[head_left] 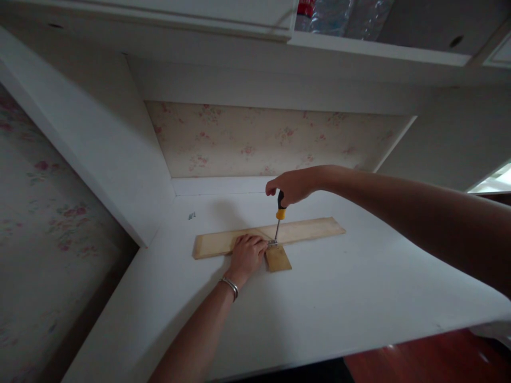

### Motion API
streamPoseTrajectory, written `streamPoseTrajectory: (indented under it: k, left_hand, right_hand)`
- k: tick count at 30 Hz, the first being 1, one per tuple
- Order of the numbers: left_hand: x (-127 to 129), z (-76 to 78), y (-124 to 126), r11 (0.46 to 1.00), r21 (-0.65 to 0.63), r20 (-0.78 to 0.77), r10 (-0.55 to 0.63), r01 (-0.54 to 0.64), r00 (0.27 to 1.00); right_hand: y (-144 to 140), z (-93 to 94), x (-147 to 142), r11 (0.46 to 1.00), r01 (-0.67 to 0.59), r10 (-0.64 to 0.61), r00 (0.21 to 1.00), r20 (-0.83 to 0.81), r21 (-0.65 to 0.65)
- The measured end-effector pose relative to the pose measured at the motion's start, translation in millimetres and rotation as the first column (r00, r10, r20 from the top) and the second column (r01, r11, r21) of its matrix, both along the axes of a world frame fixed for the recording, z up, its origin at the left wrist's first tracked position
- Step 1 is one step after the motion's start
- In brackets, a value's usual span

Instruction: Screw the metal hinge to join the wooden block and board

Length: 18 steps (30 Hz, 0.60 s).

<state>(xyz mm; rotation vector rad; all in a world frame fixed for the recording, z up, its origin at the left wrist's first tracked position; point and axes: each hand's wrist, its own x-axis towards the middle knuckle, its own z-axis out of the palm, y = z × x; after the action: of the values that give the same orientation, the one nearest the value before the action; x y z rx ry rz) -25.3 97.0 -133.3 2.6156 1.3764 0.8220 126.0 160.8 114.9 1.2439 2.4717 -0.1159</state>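
Observation:
My right hand (299, 185) is wrapped round the black and yellow handle of a screwdriver (280, 213). The screwdriver stands nearly upright, its tip down at a small metal hinge (272, 243). Under the hinge lie a long, pale wooden board (307, 230) and a short wooden piece (278, 259) that juts out toward me. My left hand (249, 252) presses down on the long board just left of the hinge, fingers bent over it and partly hiding it. Where the thumb and fingertips meet the hinge is too small to make out.
Several small dark pieces, perhaps screws, lie on the white surface (191, 215) behind the board's left end. A white side panel (99, 127) rises at the left. Overhead, a cabinet shelf (379, 51) holds plastic bottles (331, 18).

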Motion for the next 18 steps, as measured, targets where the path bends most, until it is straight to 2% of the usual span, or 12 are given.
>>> streamPoseTrajectory:
  k: [2, 5, 7, 10, 12, 14, 16, 18]
  left_hand:
    - [0.1, 0.3, 0.0, 1.000, 0.005, -0.003, -0.001, 0.001, 1.000]
    - [-0.3, 0.2, 0.3, 1.000, 0.012, -0.002, -0.006, 0.006, 1.000]
    - [-0.6, -0.2, 0.6, 1.000, 0.011, -0.001, -0.006, 0.006, 1.000]
    - [-0.6, -0.8, 0.8, 1.000, -0.001, 0.001, -0.002, 0.002, 1.000]
    - [-0.4, -0.6, 0.6, 1.000, -0.010, 0.001, -0.002, 0.002, 1.000]
    - [-0.2, 0.0, 0.2, 1.000, -0.014, -0.001, -0.004, 0.004, 1.000]
    - [-0.1, 0.7, -0.1, 1.000, -0.009, -0.002, -0.004, 0.004, 1.000]
    - [-0.2, 1.2, -0.3, 1.000, 0.000, -0.001, 0.000, 0.000, 1.000]
  right_hand:
    - [-0.5, -0.2, -0.9, 0.996, 0.090, -0.090, 0.996, 0.013, -0.022]
    - [0.7, -1.1, -3.6, 0.972, 0.222, -0.210, 0.968, 0.140, -0.076]
    - [1.1, -1.3, -4.1, 0.977, 0.198, -0.181, 0.968, 0.172, -0.083]
    - [-0.8, -0.5, -2.3, 0.998, 0.028, -0.023, 0.995, 0.096, -0.056]
    - [-2.3, 0.2, -1.3, 0.999, -0.020, 0.021, 0.999, 0.046, -0.028]
    - [-2.3, 0.2, -1.7, 0.997, 0.068, -0.067, 0.997, 0.041, -0.044]
    - [-0.8, -0.2, -2.6, 0.982, 0.178, -0.171, 0.980, 0.101, -0.065]
    - [0.7, -0.1, -2.8, 0.975, 0.211, -0.198, 0.967, 0.157, -0.071]
